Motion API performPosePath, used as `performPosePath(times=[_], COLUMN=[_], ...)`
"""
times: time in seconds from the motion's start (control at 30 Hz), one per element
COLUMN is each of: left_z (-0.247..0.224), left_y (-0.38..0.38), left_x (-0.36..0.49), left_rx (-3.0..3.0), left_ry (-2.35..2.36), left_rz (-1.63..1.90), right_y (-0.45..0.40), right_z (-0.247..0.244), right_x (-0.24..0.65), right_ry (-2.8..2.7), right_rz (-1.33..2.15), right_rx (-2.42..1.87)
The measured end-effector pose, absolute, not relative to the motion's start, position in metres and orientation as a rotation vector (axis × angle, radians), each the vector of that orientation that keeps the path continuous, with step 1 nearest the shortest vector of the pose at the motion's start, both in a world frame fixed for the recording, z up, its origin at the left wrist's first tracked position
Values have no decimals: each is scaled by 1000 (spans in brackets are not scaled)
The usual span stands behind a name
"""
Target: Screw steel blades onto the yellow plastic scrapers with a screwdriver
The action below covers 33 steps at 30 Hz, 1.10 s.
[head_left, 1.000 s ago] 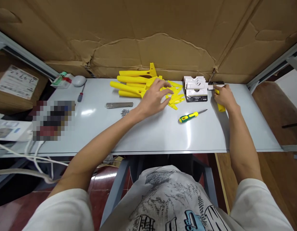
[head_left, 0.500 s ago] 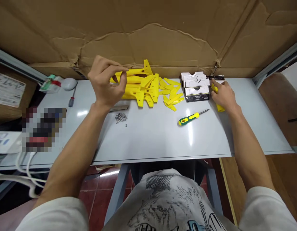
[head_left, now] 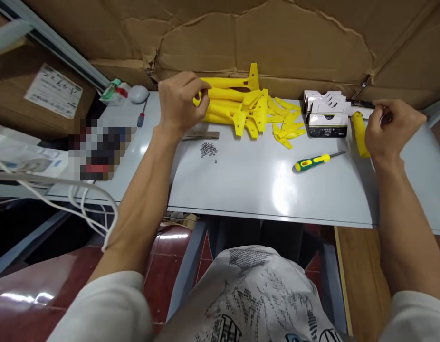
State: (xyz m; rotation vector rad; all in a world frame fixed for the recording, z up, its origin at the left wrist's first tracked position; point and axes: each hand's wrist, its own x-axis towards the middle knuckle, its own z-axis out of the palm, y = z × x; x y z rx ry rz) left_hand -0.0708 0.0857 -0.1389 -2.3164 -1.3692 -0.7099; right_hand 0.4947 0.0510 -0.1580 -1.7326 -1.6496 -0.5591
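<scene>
My left hand [head_left: 184,102] is raised near the left end of a pile of yellow plastic handles [head_left: 237,114], thumb and forefinger pinched; what they hold, if anything, is too small to see. My right hand [head_left: 396,126] is closed at the right end of the black and white packets [head_left: 329,114], its fingertips by a dark-and-white strip [head_left: 362,105]; its grip is hidden. A single yellow handle [head_left: 360,135] lies just left of this hand. Loose flat yellow pieces [head_left: 287,126] lie between pile and packets. A green-yellow screwdriver [head_left: 312,162] lies in front.
Small metal screws [head_left: 208,150] lie in a heap before a flat metal bar [head_left: 201,135]. Further left are a small screwdriver [head_left: 140,118], a white rounded object [head_left: 138,94] and white cables [head_left: 113,213]. Cardboard [head_left: 270,42] stands behind the table.
The view has shifted, so the table things appear further right. My right hand has moved off the single yellow handle, to its right. My left hand keeps its pinch.
</scene>
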Motion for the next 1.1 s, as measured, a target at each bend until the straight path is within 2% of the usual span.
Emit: performPosePath(times=[0.17,0.43,0.67,0.93,1.1], left_z=[-145,-146,-156,-142,-137], left_y=[76,88,110,106,99], left_x=[-74,-71,-58,-69,-65], left_rx=[-2438,-2529,-2505,-2578,-2516], left_ry=[-1336,-1226,-1377,-1205,-1279], left_rz=[-551,-447,-318,-424,-602], right_y=[29,15,19,22,14], right_z=[-155,-132,-133,-139,-136], right_x=[483,446,428,428,417], right_ry=[-1484,-1711,-1895,-1958,-2103], right_rz=[-766,-490,-339,-129,-131], right_rx=[-1432,-1302,-1280,-1296,-1286])
